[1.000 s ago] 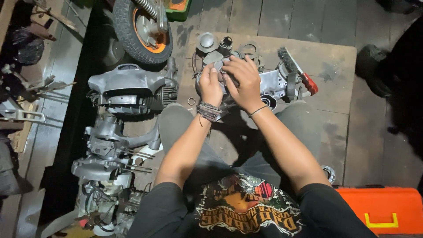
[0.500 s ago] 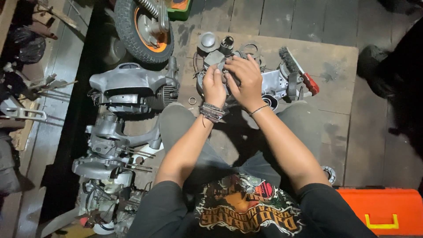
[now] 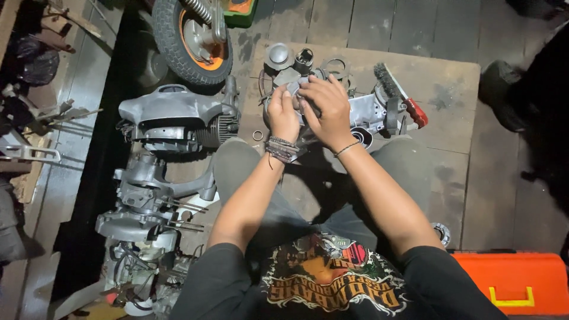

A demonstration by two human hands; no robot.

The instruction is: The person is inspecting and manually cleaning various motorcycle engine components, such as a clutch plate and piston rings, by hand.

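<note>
Dim, dark wooden plank floor (image 3: 415,24) with a paler worn board (image 3: 441,89) laid on it, lit from above

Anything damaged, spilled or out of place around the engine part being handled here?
Nothing stands out. Both the left hand and right hand rest on the grey engine casing; a wire brush lies beside it on the board.

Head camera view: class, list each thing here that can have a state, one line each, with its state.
Left hand: resting on the grey engine part, fingers bent.
Right hand: pressed on the same part, fingers spread.
Grey engine part: lying on the wooden board, partly covered by both hands.
Wire brush: lying on the engine part, unheld.
Wheel: off any vehicle, lying on the floor.
Engine casing: on its side, untouched.
Orange toolbox: shut.
</note>
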